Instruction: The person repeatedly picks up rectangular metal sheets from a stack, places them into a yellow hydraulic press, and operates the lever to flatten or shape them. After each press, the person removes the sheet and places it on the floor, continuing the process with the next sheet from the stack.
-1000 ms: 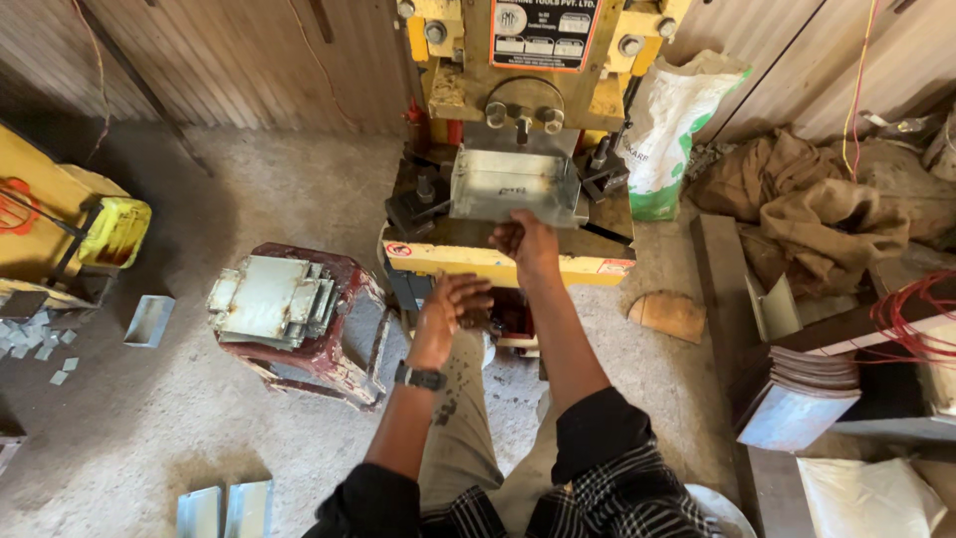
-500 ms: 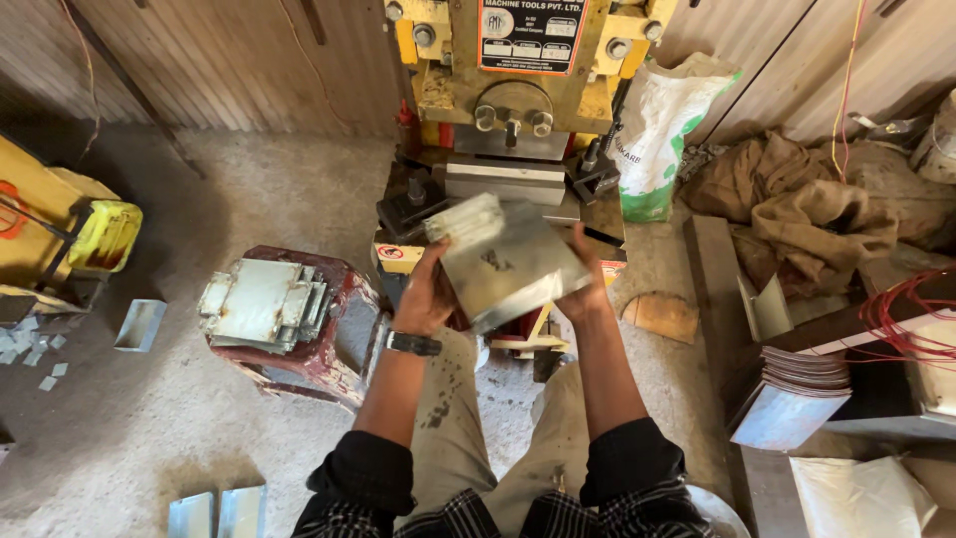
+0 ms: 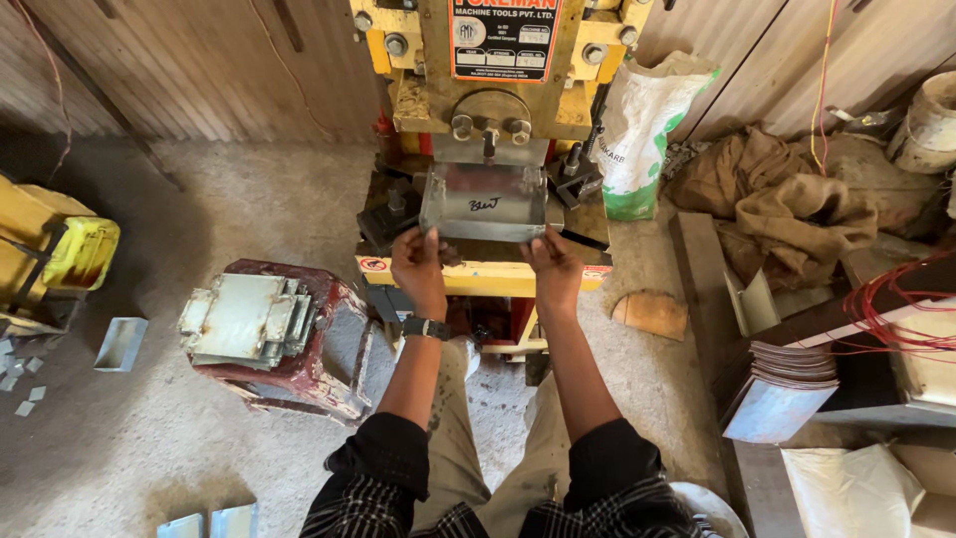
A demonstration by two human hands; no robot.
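Now, in the head view, both hands hold a bent metal sheet level on the bed of the yellow press machine, under its ram. The left hand grips the sheet's near left corner, fingers closed on the edge; the right hand pinches the near right corner likewise. Half a second ago the sheet was tilted in mid-air nearer the body; it has since been carried forward and seated. Left of the left fingers, a stack of metal parts rests on a red stool.
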